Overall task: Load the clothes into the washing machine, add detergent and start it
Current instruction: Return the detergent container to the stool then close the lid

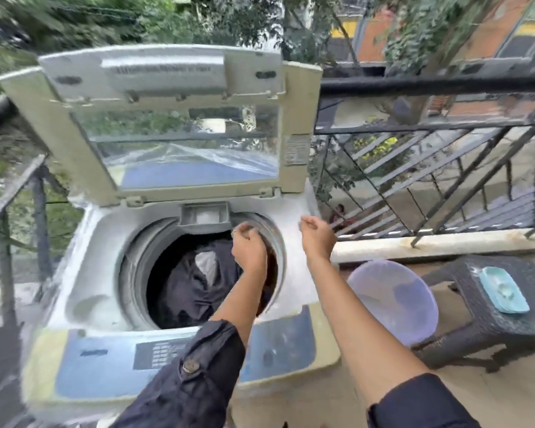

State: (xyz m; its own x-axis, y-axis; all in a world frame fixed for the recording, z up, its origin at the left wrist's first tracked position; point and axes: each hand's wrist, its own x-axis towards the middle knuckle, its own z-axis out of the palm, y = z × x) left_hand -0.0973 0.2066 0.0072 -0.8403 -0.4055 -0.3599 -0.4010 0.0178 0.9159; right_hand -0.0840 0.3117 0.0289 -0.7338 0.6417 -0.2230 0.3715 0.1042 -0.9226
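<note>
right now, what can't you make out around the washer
Head view:
- Control panel: buttons blurred, partly behind the left sleeve.
- Left hand and right hand: curled fingers, blurred; whether they pinch anything is unclear.
- Clothes in the drum: right side hidden by the left forearm.
- Lid sticker: print too small.

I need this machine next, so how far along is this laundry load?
Done: dark clothes lie in the drum, the lid is up and the basin looks empty. In hand: the left hand hovers by the detergent drawer, the right hand further right, both with curled fingers; whether they hold anything is unclear. Left: closing the lid and pressing start on the control panel.
</note>
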